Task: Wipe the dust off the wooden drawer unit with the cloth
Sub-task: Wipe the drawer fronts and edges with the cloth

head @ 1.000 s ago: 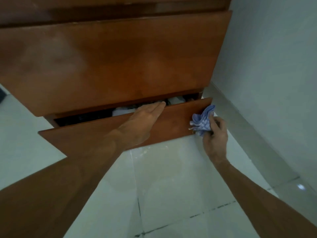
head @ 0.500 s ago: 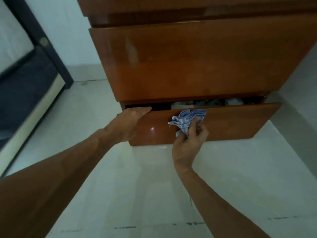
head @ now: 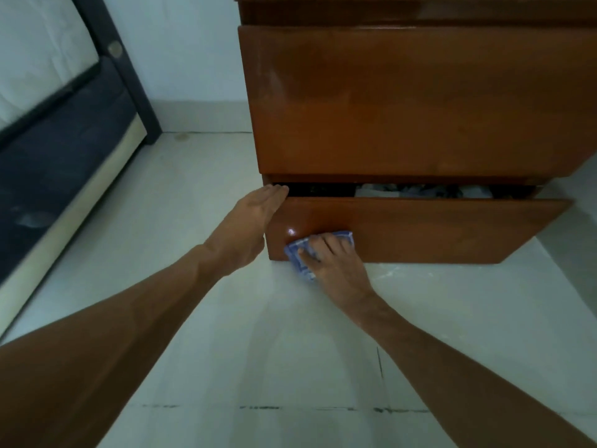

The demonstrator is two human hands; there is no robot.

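The wooden drawer unit fills the upper right, glossy brown. Its bottom drawer is pulled out a little, and clothes show in the gap. My right hand presses a blue-and-white checked cloth flat against the lower left corner of that drawer's front, fingers spread over it. My left hand rests with straight fingers on the drawer's left end, fingertips at its top corner.
A dark bed frame with a mattress runs along the left. Pale floor tiles lie under my arms. A white wall stands behind, between the bed and the unit.
My right hand swept the cloth leftwards along the bottom drawer's front, from its right end to its lower left corner. My left hand slid to the drawer's left end. The view swung left.
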